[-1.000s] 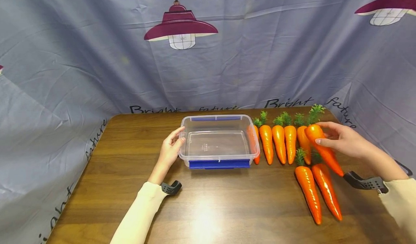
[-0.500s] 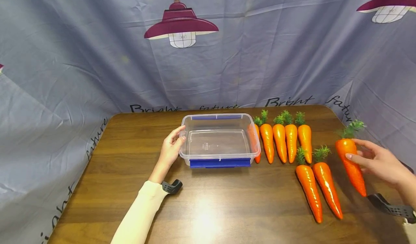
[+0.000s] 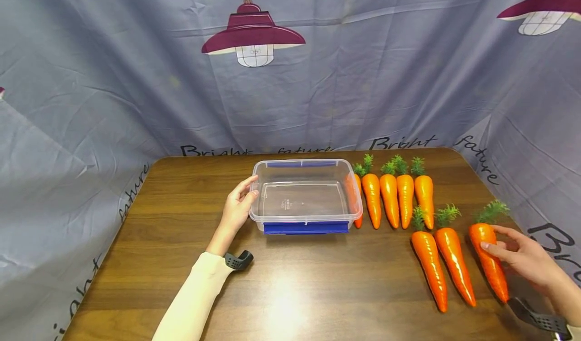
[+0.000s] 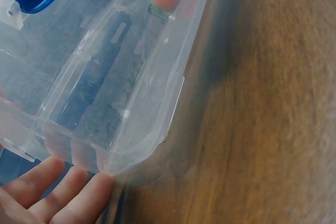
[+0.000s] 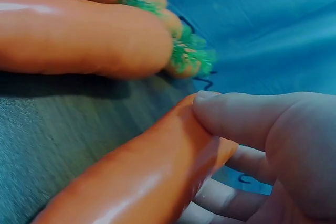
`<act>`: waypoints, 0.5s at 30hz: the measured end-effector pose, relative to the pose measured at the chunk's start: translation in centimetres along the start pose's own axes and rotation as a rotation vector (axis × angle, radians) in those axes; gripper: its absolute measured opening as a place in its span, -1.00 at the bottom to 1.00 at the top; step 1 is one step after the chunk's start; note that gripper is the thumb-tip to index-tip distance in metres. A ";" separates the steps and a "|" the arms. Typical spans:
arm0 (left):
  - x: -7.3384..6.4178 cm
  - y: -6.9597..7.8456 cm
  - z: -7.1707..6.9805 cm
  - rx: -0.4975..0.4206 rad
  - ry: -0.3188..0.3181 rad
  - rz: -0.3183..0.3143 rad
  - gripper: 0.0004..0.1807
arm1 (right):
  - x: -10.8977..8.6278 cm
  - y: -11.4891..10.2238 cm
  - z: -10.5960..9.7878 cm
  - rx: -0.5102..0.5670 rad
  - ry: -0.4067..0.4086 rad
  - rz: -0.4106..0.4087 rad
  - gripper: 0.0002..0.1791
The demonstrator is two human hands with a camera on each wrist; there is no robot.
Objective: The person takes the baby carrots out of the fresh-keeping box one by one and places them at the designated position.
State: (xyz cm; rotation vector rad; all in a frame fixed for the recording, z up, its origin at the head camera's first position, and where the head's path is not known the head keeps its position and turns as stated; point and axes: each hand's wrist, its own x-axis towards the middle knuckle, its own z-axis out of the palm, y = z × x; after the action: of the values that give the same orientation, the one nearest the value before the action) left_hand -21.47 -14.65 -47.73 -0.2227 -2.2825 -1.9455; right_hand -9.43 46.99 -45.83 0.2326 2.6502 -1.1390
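My left hand (image 3: pixel 238 207) holds the left end of a clear plastic food container (image 3: pixel 306 219) with blue clips. In the left wrist view, its fingers (image 4: pixel 86 195) press the container's outer wall from outside. My right hand (image 3: pixel 526 255) grips an orange carrot (image 3: pixel 489 260) with a green leafy top, thumb on the near side and fingers behind. That carrot lies at the right of the table, beside two other carrots (image 3: pixel 455 260). In the right wrist view, the thumb (image 5: pixel 231 116) rests on the carrot's thick end; whether the carrot touches the table is unclear.
Several carrots (image 3: pixel 389 200) lie in a row right of the container, tops toward the back; the leftmost is partly behind its wall. Two more lie in front of that row. A grey curtain (image 3: pixel 317 104) with printed lamps surrounds the wooden table (image 3: pixel 354 290).
My right hand has carried the carrot from above the back row to the right and toward me, lowering it beside the two front carrots. The left hand stays on the container.
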 end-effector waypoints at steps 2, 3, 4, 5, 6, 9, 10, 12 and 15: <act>0.0 0.0 0.0 -0.002 -0.002 0.003 -0.53 | 0.1 -0.1 0.3 0.020 -0.002 0.000 -0.14; 0.0 0.0 0.0 -0.003 -0.003 0.004 -0.53 | 0.2 -0.2 0.3 0.014 -0.001 0.004 -0.14; 0.0 0.0 0.0 -0.004 -0.004 0.006 -0.53 | 0.3 -0.3 0.4 0.011 0.000 0.009 -0.15; 0.0 0.0 0.0 -0.003 -0.004 0.008 -0.53 | 0.4 -0.4 0.5 -0.005 -0.003 0.014 -0.14; 0.1 0.0 0.1 -0.003 -0.003 0.009 -0.53 | 0.4 -0.6 0.5 -0.022 -0.005 0.020 -0.13; 0.1 0.1 0.0 0.000 -0.008 0.010 -0.53 | 0.5 -0.9 0.6 -0.041 -0.016 0.039 -0.13; 0.1 0.1 0.0 0.002 -0.009 0.010 -0.53 | 0.5 -1.0 0.7 -0.030 -0.023 0.042 -0.13; 0.1 0.2 0.1 0.003 -0.010 0.008 -0.53 | 0.4 -1.1 0.8 -0.012 -0.031 0.039 -0.15; 0.1 0.4 0.1 0.007 -0.008 0.005 -0.53 | 0.2 -1.2 0.8 0.006 -0.048 0.030 -0.17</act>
State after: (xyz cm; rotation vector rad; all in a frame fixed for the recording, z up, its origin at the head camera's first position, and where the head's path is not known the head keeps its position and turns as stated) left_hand -21.44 -14.49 -47.37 -0.2360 -2.2914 -1.9374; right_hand -9.78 45.62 -45.61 0.2421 2.5932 -1.1288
